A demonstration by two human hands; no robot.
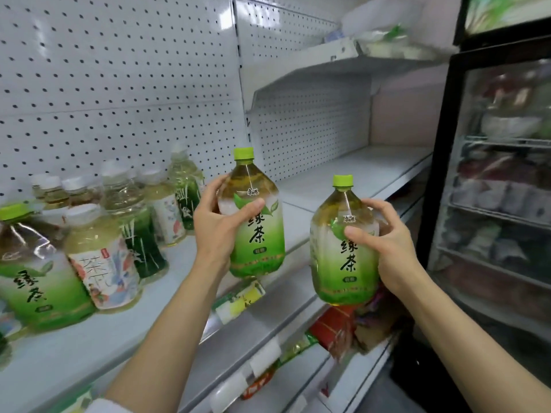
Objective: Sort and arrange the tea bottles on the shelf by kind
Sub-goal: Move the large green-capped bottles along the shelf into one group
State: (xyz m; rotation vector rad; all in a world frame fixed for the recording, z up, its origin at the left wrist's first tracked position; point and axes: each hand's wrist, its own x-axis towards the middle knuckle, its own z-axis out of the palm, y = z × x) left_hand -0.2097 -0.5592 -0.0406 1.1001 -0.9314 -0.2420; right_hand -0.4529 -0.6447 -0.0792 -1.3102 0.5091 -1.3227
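Observation:
My left hand grips a large green tea bottle with a lime cap, held upright in the air above the white shelf. My right hand grips a second, matching green tea bottle, lower and further right, out past the shelf's front edge. On the shelf to the left stand another green tea bottle, a pale tea bottle with a flowered label, dark green-labelled bottles and several white-capped bottles behind them.
White pegboard backs the shelf. The right stretch of the shelf is bare. An upper shelf carries pale packets. A black-framed glass-door cooler stands at the right. Lower shelves hold price tags and red snack packets.

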